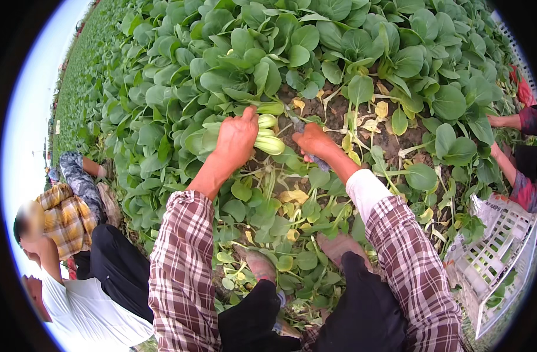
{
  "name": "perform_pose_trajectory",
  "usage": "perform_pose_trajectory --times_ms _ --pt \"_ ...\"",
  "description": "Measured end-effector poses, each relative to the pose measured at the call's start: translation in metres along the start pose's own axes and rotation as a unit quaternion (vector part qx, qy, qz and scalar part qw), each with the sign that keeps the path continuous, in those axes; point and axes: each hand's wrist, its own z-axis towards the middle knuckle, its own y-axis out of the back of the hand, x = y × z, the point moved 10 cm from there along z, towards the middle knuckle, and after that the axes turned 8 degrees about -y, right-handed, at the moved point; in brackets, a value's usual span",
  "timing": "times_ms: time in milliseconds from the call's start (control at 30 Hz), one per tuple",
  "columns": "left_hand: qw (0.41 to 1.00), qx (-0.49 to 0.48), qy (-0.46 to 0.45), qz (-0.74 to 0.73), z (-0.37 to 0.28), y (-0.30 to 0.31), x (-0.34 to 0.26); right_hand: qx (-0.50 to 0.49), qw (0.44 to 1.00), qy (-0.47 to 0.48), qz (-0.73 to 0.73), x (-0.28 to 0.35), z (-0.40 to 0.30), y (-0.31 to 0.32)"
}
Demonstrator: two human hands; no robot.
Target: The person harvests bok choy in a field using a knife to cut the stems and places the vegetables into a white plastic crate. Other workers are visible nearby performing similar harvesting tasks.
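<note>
Several heads of bok choy lie bunched in my left hand, their pale cut bases pointing right and their leaves to the left. Just above them, another green bok choy base lies close to my fingertips. My right hand is closed on a cloth-wrapped handle, a little right of the bunch; a greyish end of the tool shows above the fist, and its blade is not clear. Under both hands are soil, cut stubs and yellowed leaves.
Dense bok choy grows ahead and to the left. A white plastic crate stands at the right, near a co-worker's arms. Two people crouch at the left, one in a yellow plaid shirt. My shoes rest among loose leaves.
</note>
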Motion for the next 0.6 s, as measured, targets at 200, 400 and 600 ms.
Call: perform_pose_trajectory --times_ms 200,400,600 --pt "0.992 -0.002 0.030 -0.122 -0.013 -0.005 -0.004 0.007 0.991 0.011 -0.133 -0.023 -0.006 0.008" --pt "0.991 0.006 0.048 -0.125 -0.010 0.002 0.002 -0.051 0.995 0.054 -0.063 -0.018 -0.011 0.019" --pt "0.985 -0.014 0.053 -0.161 -0.013 -0.001 0.006 -0.034 0.998 0.034 -0.041 -0.018 0.000 0.006"
